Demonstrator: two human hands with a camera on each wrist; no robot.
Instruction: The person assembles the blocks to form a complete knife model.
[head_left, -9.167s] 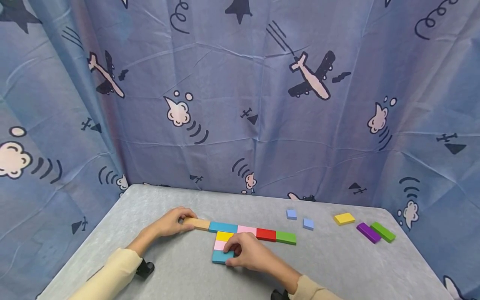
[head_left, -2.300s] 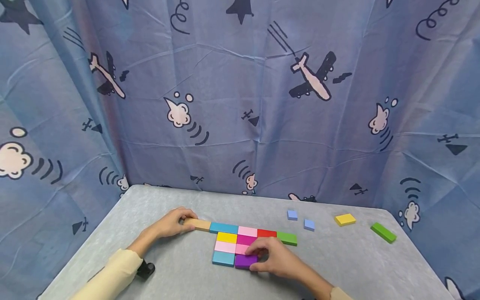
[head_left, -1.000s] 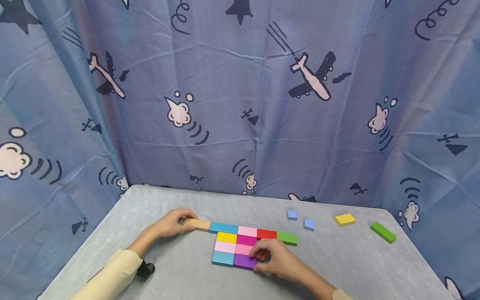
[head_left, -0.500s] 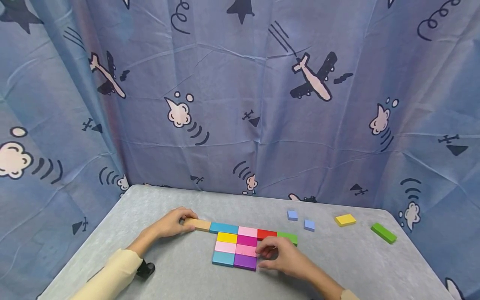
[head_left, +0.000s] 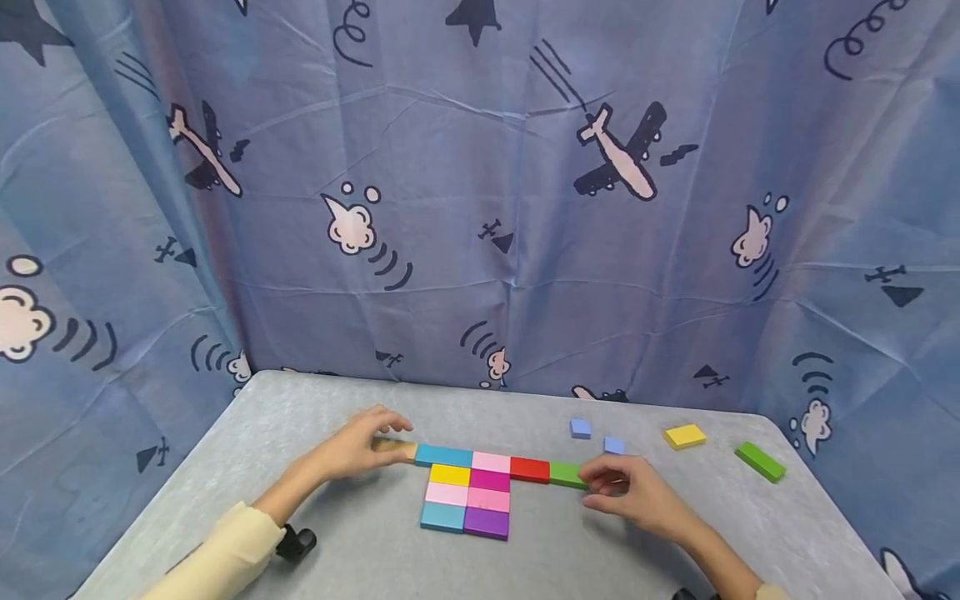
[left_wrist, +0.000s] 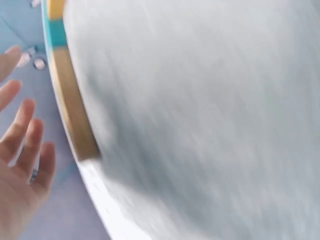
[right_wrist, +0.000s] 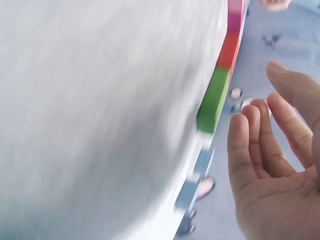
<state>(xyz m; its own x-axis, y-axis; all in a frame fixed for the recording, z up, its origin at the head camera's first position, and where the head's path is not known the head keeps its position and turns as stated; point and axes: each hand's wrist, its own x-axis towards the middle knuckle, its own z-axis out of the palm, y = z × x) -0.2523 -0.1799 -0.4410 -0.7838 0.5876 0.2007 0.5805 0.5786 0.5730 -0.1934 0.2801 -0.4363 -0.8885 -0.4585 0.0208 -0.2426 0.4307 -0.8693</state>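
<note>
A row of flat blocks runs across the table: a wooden block [head_left: 406, 451], a blue one [head_left: 444, 456], a light pink one [head_left: 491, 462], a red one [head_left: 529, 470] and a green one [head_left: 566, 474]. Two columns adjoin its near side, with a yellow [head_left: 450, 475], a magenta [head_left: 490, 481], two pink, a teal [head_left: 442, 517] and a purple block [head_left: 486, 522]. My left hand [head_left: 356, 446] hovers at the wooden block, partly covering it, fingers loosely spread and holding nothing. Beside the green block's right end is my right hand [head_left: 637, 496], relaxed, with no block in its fingers.
Two small light blue squares [head_left: 581, 428] lie behind the row's right end. Farther right are a loose yellow block [head_left: 684, 437] and a loose green block [head_left: 761, 462]. A patterned curtain [head_left: 480, 208] hangs behind the table.
The magenta, a pink and the purple block have joined as a second column. My right hand released the purple block and moved right; my left hand let go of the wooden block.
</note>
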